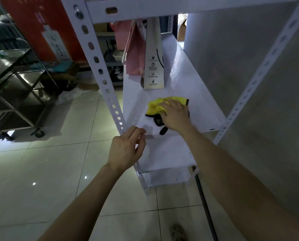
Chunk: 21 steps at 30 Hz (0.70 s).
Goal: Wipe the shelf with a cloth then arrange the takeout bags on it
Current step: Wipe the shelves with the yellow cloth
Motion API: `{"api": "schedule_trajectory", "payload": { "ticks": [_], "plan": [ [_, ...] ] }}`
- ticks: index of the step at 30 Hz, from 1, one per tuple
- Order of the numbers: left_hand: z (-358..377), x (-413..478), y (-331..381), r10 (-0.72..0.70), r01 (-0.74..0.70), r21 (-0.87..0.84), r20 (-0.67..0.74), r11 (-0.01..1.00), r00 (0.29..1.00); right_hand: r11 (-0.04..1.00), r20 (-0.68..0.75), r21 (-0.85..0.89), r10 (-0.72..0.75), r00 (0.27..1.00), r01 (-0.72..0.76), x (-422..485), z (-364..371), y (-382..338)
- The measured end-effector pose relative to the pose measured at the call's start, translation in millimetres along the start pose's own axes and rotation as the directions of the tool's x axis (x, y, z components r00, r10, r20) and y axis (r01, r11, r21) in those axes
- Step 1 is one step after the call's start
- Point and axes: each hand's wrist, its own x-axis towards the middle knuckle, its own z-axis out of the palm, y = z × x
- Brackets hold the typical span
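Observation:
A white metal shelf (194, 94) runs away from me at waist height. A yellow cloth with black trim (156, 106) lies crumpled near its front edge, and my right hand (175, 114) presses flat on top of it. My left hand (127, 147) rests at the shelf's front left corner by the upright post, fingers loosely curled and holding nothing. Farther back on the shelf stand two takeout bags: a beige paper bag (154, 56) upright, and a pink bag (134, 49) just behind it on the left.
A perforated white post (97, 63) rises at the left, another (260, 72) at the right against a grey wall. Lower shelves (166, 153) sit beneath. A steel trolley (14, 87) stands on the tiled floor at left, with clutter behind it.

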Motion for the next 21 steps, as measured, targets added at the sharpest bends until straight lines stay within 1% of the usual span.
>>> {"api": "schedule_trajectory", "payload": {
  "ticks": [1,3,5,6,7,8,9,11,12,13,14,16,17,18,19,21],
  "plan": [
    [-2.0,0.1,-2.0,0.0,0.0,-0.01,0.005,1.0,1.0,0.994,-0.05,-0.029,0.107,0.993,-0.108,-3.5,-7.1,25.6],
    [-5.7,-3.5,-7.9,-0.03,0.03,-0.036,0.008,0.999,1.0,0.947,-0.154,-0.049,0.307,0.939,-0.317,-18.0,-21.3,66.8],
    [-8.4,-11.1,-14.4,-0.076,0.076,-0.046,0.009,0.996,0.997,0.904,-0.186,-0.029,0.414,0.891,-0.426,-27.6,-24.7,63.4],
    [-8.9,-15.8,-17.1,-0.091,0.091,-0.048,0.01,0.995,0.996,0.903,-0.168,-0.012,0.421,0.891,-0.429,-31.1,-21.9,42.4],
    [-9.2,-20.5,-19.5,-0.096,0.096,-0.049,0.015,0.994,0.995,0.922,-0.129,0.004,0.385,0.914,-0.388,-36.5,-16.2,15.6],
    [-9.5,-24.1,-21.9,-0.092,0.093,-0.046,0.02,0.995,0.996,0.954,-0.092,0.013,0.3,0.949,-0.3,-43.9,-8.4,-13.2],
    [-10.0,-25.7,-24.3,-0.084,0.085,-0.04,0.022,0.996,0.996,0.983,-0.076,0.005,0.181,0.981,-0.181,-53.5,0.5,-39.7],
    [-10.9,-24.0,-29.3,-0.077,0.078,-0.037,0.027,0.996,0.997,0.999,-0.077,0.018,-0.033,0.996,0.035,-79.4,12.1,-65.4],
    [-12.0,-22.1,-31.6,-0.077,0.078,-0.037,0.035,0.996,0.996,0.996,-0.101,0.031,-0.079,0.992,0.083,-87.7,10.9,-61.5],
    [-13.5,-19.6,-33.6,-0.079,0.08,-0.035,0.047,0.996,0.996,0.997,-0.127,0.031,-0.068,0.99,0.073,-91.8,4.7,-49.2],
    [-15.0,-17.1,-35.4,-0.083,0.085,-0.033,0.058,0.996,0.995,1.0,-0.141,-0.004,-0.006,0.99,0.005,-94.2,-3.1,-33.3],
    [-20.0,-13.0,-36.9,-0.1,0.102,-0.037,0.057,0.994,0.993,0.976,-0.155,-0.096,0.177,0.972,-0.193,-97.9,-19.1,-0.5],
    [-22.8,-12.1,-36.4,-0.111,0.113,-0.037,0.05,0.993,0.993,0.958,-0.152,-0.127,0.236,0.96,-0.256,-98.9,-24.5,10.5],
    [-25.4,-12.1,-35.1,-0.119,0.121,-0.04,0.047,0.992,0.992,0.953,-0.125,-0.139,0.251,0.96,-0.268,-99.1,-28.7,16.2],
    [-27.6,-12.6,-33.0,-0.123,0.125,-0.043,0.049,0.991,0.991,0.961,-0.075,-0.131,0.235,0.969,-0.243,-99.7,-32.4,18.0],
    [-31.8,-14.9,-28.3,-0.127,0.13,-0.049,0.067,0.99,0.99,0.982,0.019,-0.119,0.148,0.989,-0.145,-104.6,-39.6,20.5]
  ]
}}
